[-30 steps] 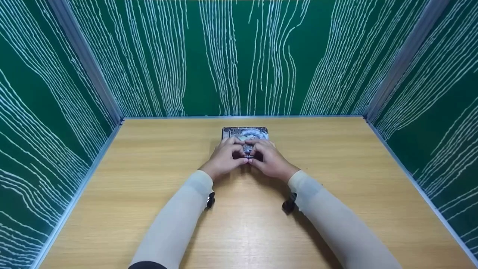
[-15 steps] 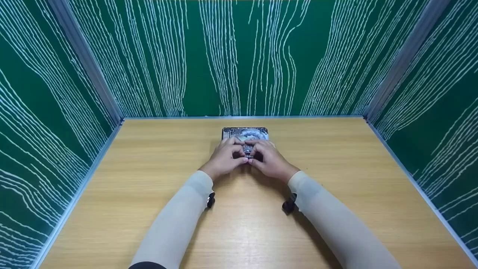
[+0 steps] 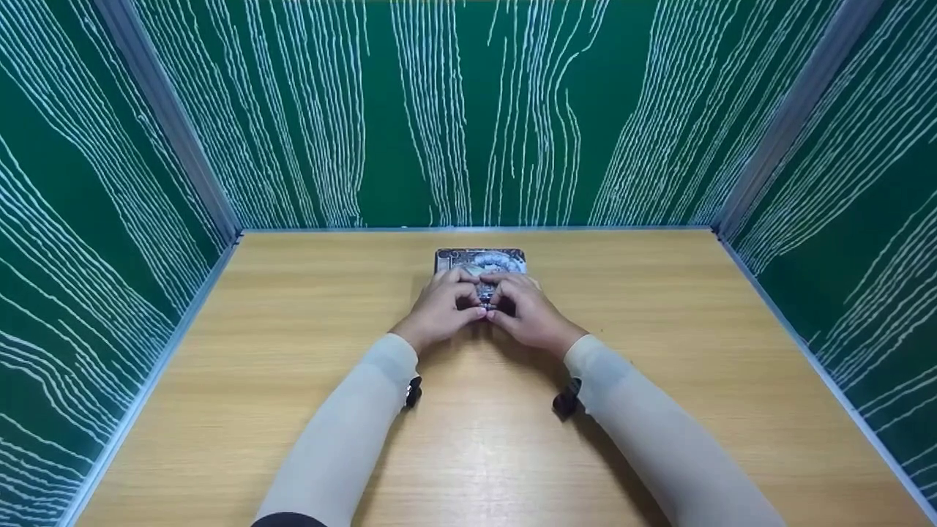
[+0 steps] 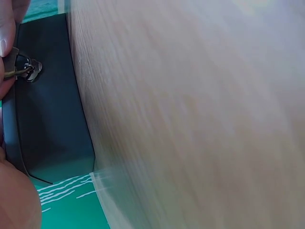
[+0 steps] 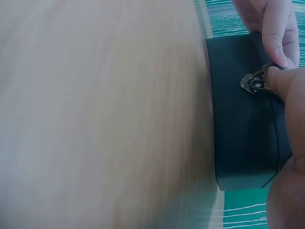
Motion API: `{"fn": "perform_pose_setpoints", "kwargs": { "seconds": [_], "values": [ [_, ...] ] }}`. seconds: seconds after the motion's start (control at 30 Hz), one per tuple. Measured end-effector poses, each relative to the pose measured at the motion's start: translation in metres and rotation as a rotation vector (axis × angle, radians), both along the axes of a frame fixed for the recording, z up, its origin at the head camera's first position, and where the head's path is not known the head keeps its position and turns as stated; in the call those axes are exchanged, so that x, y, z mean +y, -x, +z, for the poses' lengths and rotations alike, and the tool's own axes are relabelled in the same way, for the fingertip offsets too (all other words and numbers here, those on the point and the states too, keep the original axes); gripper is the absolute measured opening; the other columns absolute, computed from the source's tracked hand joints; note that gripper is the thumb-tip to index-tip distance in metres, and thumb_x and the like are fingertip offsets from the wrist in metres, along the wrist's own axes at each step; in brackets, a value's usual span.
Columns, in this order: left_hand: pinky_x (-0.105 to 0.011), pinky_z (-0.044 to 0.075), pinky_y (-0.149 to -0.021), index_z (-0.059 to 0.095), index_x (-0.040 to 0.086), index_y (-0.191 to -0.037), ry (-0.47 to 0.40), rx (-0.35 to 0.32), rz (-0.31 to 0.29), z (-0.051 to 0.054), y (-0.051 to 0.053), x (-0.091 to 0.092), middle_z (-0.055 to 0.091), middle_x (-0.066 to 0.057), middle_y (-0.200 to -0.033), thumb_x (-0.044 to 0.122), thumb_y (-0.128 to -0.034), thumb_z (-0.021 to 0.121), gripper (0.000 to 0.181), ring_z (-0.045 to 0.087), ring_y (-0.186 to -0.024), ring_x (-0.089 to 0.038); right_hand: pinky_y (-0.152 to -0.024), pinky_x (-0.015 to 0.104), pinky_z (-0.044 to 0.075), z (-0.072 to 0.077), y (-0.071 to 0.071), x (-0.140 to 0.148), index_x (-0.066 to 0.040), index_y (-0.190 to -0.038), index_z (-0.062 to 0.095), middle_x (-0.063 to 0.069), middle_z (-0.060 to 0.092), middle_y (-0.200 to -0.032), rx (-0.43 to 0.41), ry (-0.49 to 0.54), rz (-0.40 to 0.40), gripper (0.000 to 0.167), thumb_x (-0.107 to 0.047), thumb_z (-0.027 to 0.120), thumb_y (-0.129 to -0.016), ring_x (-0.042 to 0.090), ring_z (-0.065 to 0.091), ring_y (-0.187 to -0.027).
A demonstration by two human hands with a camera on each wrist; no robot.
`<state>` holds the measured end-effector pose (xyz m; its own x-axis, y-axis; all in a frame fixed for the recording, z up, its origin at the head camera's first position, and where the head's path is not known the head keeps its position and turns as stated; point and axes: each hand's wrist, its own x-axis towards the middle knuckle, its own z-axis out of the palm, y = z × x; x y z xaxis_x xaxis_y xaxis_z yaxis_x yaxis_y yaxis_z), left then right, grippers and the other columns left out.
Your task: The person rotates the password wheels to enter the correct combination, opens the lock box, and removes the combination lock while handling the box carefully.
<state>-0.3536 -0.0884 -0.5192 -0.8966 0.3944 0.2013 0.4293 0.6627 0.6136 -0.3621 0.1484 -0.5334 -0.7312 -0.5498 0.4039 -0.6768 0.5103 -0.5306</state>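
A small box [image 3: 498, 259] with a patterned lid lies near the table's back edge in the head view. Its dark front face [image 4: 50, 100] carries a metal clasp [image 5: 253, 83], seen in both wrist views. My left hand [image 3: 441, 307] curls over the lid's left side, its thumb at the clasp. From the other side my right hand [image 3: 533, 313] does the same, and the two thumbs meet at the front middle. Between them the thumbs and fingers hold the clasp's upper metal part [image 4: 10, 63]. Fingers hide part of the lid and the clasp.
The wooden table [image 3: 483, 446] runs toward me from the box. Green walls [image 3: 395, 146] with white wavy lines enclose its back and sides, joined by grey corner posts [image 3: 172, 117]. A dark camera mount [image 3: 566, 402] sits at my right wrist.
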Motion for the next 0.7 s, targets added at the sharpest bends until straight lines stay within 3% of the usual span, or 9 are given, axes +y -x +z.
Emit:
{"fn": "perform_pose_setpoints", "kwargs": {
  "seconds": [0.33,0.57,0.7],
  "values": [
    [-0.053,0.033,-0.135,0.078,0.018,-0.101,0.015,-0.012,0.007,0.0005,-0.0002,0.0004,0.060,-0.002,-0.145,0.037,-0.1060,0.080,0.019,0.046,-0.153,-0.030,-0.137,0.067,0.025,0.0018,-0.0008,0.0007,-0.009,-0.109,0.068,0.013,0.061,-0.168,-0.012,-0.013,-0.006,0.016,-0.013,0.082,-0.103,0.043,0.051,-0.160],
    [-0.053,0.035,-0.132,0.079,0.014,-0.099,0.003,0.042,-0.034,0.0010,-0.0016,-0.0007,0.062,-0.006,-0.147,0.035,-0.1064,0.079,0.022,0.048,-0.150,-0.032,-0.135,0.067,0.027,0.0010,-0.0005,0.0008,-0.007,-0.108,0.067,0.015,0.063,-0.165,0.003,-0.001,0.005,0.017,-0.012,0.082,-0.102,0.042,0.053,-0.158],
    [-0.053,0.035,-0.132,0.079,0.015,-0.100,-0.004,0.039,-0.035,0.0007,-0.0006,-0.0008,0.062,-0.005,-0.147,0.035,-0.1051,0.081,0.021,0.048,-0.150,-0.032,-0.136,0.067,0.026,0.0016,-0.0005,0.0011,-0.007,-0.107,0.067,0.015,0.063,-0.165,0.004,0.001,0.005,0.017,-0.012,0.083,-0.102,0.043,0.053,-0.158]
  ]
}}
